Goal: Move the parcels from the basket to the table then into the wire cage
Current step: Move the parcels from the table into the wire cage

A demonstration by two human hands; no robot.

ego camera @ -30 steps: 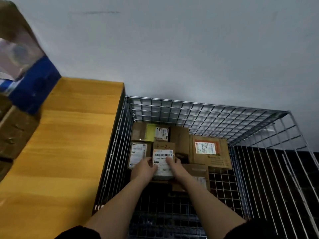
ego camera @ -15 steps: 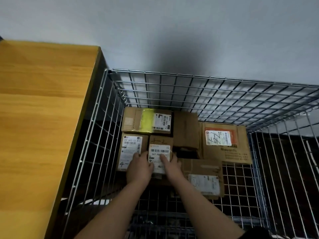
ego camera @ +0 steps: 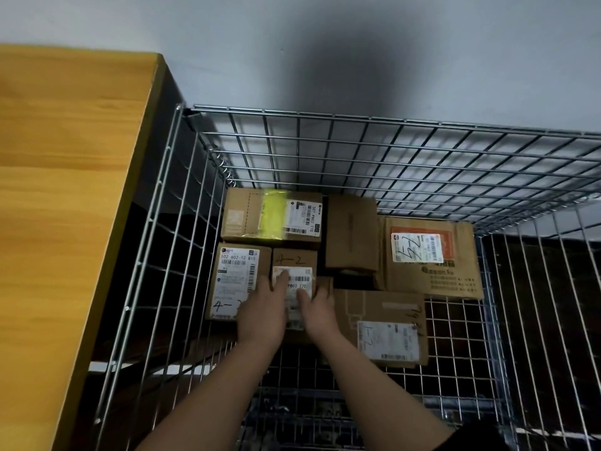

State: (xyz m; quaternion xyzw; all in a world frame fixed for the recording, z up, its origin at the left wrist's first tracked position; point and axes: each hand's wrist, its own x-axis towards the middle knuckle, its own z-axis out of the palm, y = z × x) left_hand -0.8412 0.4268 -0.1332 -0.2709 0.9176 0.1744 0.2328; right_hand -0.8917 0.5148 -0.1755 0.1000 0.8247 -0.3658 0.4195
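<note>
Both my arms reach down into the wire cage (ego camera: 325, 131). A small cardboard parcel marked "4-2" (ego camera: 294, 260) with a white barcode label sits among other parcels on the cage floor. My left hand (ego camera: 261, 312) lies on its left part, fingers stretched over the label. My right hand (ego camera: 317, 309) holds its right side, thumb on top and fingers over the edge. Around it lie a labelled parcel on the left (ego camera: 235, 275), one with yellow tape behind (ego camera: 271, 218), and a plain brown one (ego camera: 351, 232).
A wooden table (ego camera: 65, 190) stands against the cage's left wall. Two larger cardboard parcels lie on the right: one with a red-bordered label (ego camera: 429, 258) and one in front (ego camera: 383, 327). The cage's near floor is bare wire mesh (ego camera: 455, 336). A grey wall rises behind.
The view has moved closer and down into the cage. The "4-2" parcel has been lowered between its neighbours, and my left fingers have spread over its label.
</note>
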